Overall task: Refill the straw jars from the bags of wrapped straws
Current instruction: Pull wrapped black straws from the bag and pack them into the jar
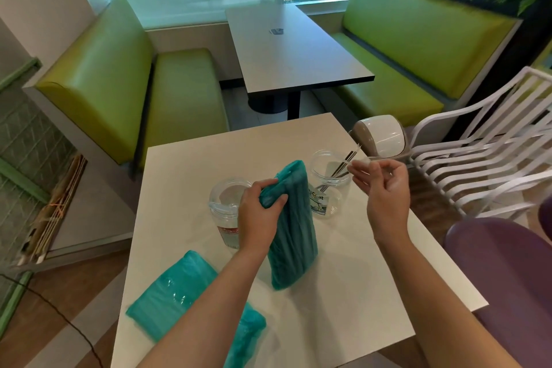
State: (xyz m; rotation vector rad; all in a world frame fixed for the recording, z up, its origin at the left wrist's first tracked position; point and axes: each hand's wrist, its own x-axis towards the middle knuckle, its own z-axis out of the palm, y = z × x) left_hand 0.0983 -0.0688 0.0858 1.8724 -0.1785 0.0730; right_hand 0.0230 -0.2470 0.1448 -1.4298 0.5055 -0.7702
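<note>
White square surface (343, 293) carries two clear plastic jars. Left hand (260, 212) grips the upright soft teal bag of wrapped straws (291, 236) near its top. Right hand (385, 188) apparently pinches light, thin straws (343, 164) over the right jar (328, 185); slippery film, hold mid-bundle.

Both bags, the upright one (294, 236) and the flat one (182, 287), are thin teal plastic film, crinkled and faintly shiny. The two jars (227, 203) (328, 170) are clear, glossy plastic with printed labels, and the table (343, 293) beneath is smooth, matt white. The benches (119, 75) wear glossy green vinyl-like upholstery, the far table (286, 51) a matt wood-grain top, and the chair (484, 158) looks like smooth white-painted slats.
</note>
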